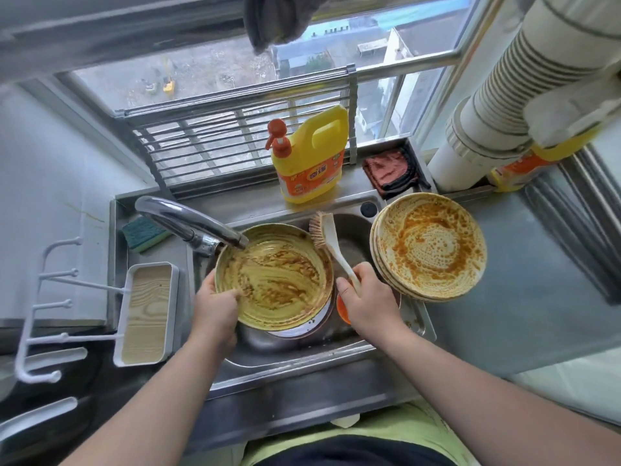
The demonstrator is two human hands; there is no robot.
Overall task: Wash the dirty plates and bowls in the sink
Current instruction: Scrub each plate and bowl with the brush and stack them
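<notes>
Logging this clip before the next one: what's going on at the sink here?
A person is washing dishes. The left hand grips the near rim of a sauce-smeared plate, tilted over the sink under the faucet. The right hand holds a dish brush by its handle, bristles raised just off the plate's right edge. A stack of dirty plates waits on the counter to the right, and a detergent bottle stands behind the sink. No running water is visible.
</notes>
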